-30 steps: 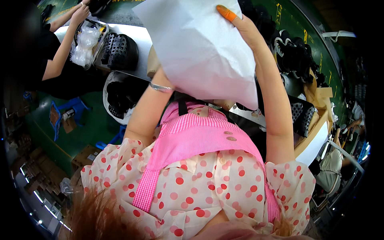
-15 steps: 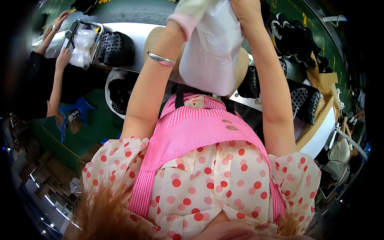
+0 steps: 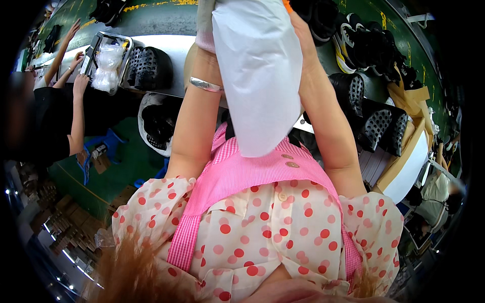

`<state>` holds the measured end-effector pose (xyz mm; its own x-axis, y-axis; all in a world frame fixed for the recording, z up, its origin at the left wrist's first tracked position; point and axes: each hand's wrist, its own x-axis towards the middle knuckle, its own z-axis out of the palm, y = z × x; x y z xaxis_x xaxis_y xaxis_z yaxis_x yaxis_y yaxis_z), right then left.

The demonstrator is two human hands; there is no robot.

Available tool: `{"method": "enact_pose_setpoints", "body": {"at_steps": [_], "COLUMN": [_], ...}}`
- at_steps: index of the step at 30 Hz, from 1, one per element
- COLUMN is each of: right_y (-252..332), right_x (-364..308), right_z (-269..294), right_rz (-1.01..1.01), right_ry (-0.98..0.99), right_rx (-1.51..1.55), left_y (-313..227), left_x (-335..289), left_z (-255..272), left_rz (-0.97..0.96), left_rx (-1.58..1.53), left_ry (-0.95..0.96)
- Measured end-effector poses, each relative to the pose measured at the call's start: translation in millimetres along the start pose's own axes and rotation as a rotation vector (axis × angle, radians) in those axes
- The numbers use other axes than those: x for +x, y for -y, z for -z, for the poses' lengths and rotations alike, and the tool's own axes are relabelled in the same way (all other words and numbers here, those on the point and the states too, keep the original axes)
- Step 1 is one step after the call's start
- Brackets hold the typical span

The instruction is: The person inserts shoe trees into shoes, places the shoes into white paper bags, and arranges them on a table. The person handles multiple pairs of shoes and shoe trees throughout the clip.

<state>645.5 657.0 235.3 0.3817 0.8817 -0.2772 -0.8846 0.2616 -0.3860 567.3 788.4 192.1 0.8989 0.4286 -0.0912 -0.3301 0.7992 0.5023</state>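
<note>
A white, thin, paper-like sheet or bag, narrowing to a rounded lower end, hangs between my forearms over my pink apron. My right hand is at its right edge with the fingers curled in against it, and their tips are hidden. A bit of orange shows at those fingers; I cannot make out what it is. My left hand wears a pale glove with a pink cuff. It lies up along the sheet's left edge, its fingers hidden behind the sheet or beyond the top of the picture.
Black perforated shoes stand on the bench at left, beside a metal tray with clear plastic packing. A co-worker's arms reach in there. More black shoes and an open cardboard box are at right. A blue stool stands lower left.
The white sheet has come lower and nearer my chest and looks narrower, its end now over the apron. My left forearm has moved slightly right, and an orange bit shows at my right hand.
</note>
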Motion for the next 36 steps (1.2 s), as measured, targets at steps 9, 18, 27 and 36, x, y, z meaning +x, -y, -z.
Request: {"method": "enact_pose_setpoints", "body": {"at_steps": [9,18,27,36], "right_y": [23,-21,-20,-11], "right_x": [-20,-42,-23,-18], "right_z": [-1,-33,-17,-18], "right_rz": [0.070,0.719,1.298,1.389], "right_ry": [-0.087,-0.274,-0.127,0.029], "right_rx": [-0.852,-1.736,-1.776,-1.390], "left_y": [-36,-13,-20,-18], "left_x": [-18,6,-8,-18], "left_z": [-11,8,-37,-51], "left_rz": [-0.173,-0.308,-0.089,-0.030], "left_rx": [0.150,0.084,-0.163,-0.203], "left_ry": [0.094,-0.128,-0.515,-0.389]}}
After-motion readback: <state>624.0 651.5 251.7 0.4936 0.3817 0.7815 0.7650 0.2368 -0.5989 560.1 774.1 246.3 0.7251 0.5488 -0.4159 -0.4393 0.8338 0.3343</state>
